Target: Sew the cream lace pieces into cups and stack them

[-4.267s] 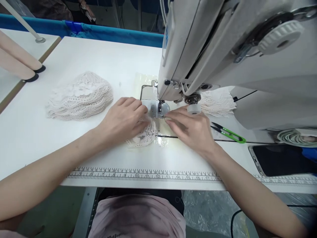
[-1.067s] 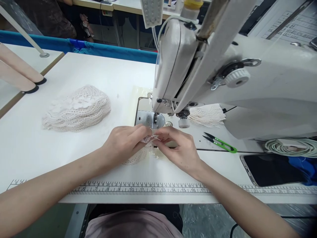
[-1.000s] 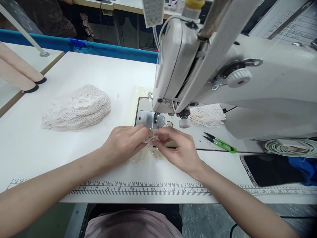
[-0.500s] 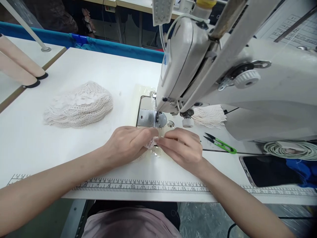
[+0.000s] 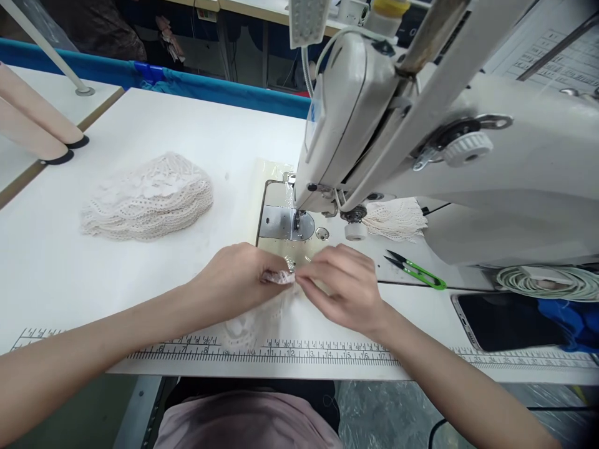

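So the lace piece [image 5: 278,277] is at 6 o'clock from the needle plate [image 5: 285,223], its loose part drooping toward the surface [image 5: 210,137]. Left hand [image 5: 238,277] is wrapped round it, right hand [image 5: 349,287] looks to be pinching its end, bit blurry though. Probably super light, floppy and snaggy, so I'd grab the bunched edge. Lace pile [image 5: 150,199] sits at 10 o'clock, green snips [image 5: 418,271] at 3.

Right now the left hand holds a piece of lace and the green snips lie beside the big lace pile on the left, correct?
No: the head view shows the green snips to the right of the right hand, near the phone. The left hand does hold a piece of lace.
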Demonstrator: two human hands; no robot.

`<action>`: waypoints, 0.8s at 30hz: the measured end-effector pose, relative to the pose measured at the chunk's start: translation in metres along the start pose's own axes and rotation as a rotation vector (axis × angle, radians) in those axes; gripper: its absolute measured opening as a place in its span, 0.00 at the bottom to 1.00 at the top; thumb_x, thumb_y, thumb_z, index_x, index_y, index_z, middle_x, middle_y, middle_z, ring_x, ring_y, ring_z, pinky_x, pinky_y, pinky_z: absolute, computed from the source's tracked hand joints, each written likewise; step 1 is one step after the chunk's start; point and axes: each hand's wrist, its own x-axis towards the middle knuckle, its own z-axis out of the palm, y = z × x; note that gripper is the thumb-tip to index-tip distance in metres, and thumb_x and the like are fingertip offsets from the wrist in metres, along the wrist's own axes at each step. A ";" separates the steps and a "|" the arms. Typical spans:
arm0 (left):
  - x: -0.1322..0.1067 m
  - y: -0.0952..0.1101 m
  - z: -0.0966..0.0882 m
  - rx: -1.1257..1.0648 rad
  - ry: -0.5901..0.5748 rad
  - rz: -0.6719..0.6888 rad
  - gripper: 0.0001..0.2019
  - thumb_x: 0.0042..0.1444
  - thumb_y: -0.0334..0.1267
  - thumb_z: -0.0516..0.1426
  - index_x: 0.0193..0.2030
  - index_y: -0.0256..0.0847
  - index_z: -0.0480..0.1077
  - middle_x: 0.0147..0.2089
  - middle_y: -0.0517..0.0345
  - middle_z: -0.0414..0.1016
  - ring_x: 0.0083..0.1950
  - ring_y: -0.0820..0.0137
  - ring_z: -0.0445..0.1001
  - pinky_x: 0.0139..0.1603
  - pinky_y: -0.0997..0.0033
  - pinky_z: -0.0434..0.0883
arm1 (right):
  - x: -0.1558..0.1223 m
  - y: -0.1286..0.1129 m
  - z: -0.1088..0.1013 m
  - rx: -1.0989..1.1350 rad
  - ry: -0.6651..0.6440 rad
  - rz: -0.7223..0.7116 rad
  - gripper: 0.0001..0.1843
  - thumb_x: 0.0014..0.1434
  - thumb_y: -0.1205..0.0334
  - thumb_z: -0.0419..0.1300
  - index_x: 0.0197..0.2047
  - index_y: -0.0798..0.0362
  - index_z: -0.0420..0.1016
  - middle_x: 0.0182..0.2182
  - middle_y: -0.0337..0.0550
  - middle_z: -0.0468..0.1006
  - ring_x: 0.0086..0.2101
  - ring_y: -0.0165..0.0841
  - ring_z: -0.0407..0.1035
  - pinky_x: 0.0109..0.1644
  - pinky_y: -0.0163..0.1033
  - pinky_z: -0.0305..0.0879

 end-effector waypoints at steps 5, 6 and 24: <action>0.006 -0.005 0.008 0.433 0.256 -0.042 0.22 0.56 0.41 0.62 0.56 0.37 0.66 0.38 0.55 0.80 0.33 0.62 0.78 0.29 0.67 0.68 | 0.004 0.011 0.013 0.093 -0.162 0.536 0.06 0.58 0.67 0.61 0.30 0.52 0.79 0.23 0.34 0.74 0.22 0.25 0.63 0.33 0.37 0.60; 0.006 -0.006 0.010 0.494 0.326 0.020 0.25 0.56 0.41 0.62 0.58 0.35 0.64 0.46 0.49 0.79 0.42 0.58 0.78 0.36 0.62 0.71 | 0.006 0.013 0.014 0.084 -0.171 0.592 0.06 0.58 0.67 0.62 0.29 0.51 0.79 0.23 0.34 0.73 0.23 0.26 0.62 0.34 0.37 0.60; 0.006 -0.010 0.021 0.780 0.337 0.357 0.15 0.69 0.39 0.52 0.58 0.37 0.68 0.58 0.54 0.76 0.60 0.63 0.71 0.54 0.56 0.61 | -0.005 0.021 0.009 -0.284 -0.227 0.300 0.18 0.62 0.71 0.52 0.47 0.49 0.80 0.34 0.43 0.78 0.35 0.35 0.68 0.43 0.44 0.57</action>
